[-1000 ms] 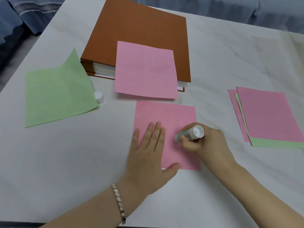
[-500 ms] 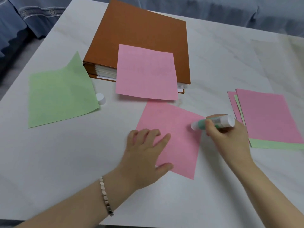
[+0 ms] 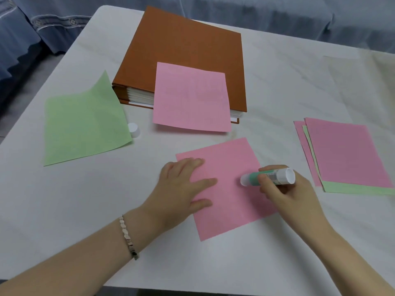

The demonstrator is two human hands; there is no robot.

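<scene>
Low in the frame, our left hand (image 3: 181, 186) rests with its grip spread, fingers pressing on the left part of the pink sheet (image 3: 233, 201) and pinning it to the table (image 3: 64, 210). Just right of it, our right hand (image 3: 286, 193) has its grip curled round the glue stick (image 3: 267, 177), whose bare tip points left over the sheet's right half; we cannot tell whether it touches the paper. We judge the risk lies there: the sheet sits skewed and is held on one side only, so a hard stroke toward the free right edge could drag or crease it, or run glue onto the table. Farther up, at middle left, the cap (image 3: 133, 129) stands beside the green sheet (image 3: 83, 122), well apart from the stick, so it could be forgotten and the glue dry. At far right lies a stack (image 3: 346, 154) of sheets. At the top, a second pink sheet (image 3: 190, 97) overhangs the brown binder (image 3: 181, 50) and could slide off.
</scene>
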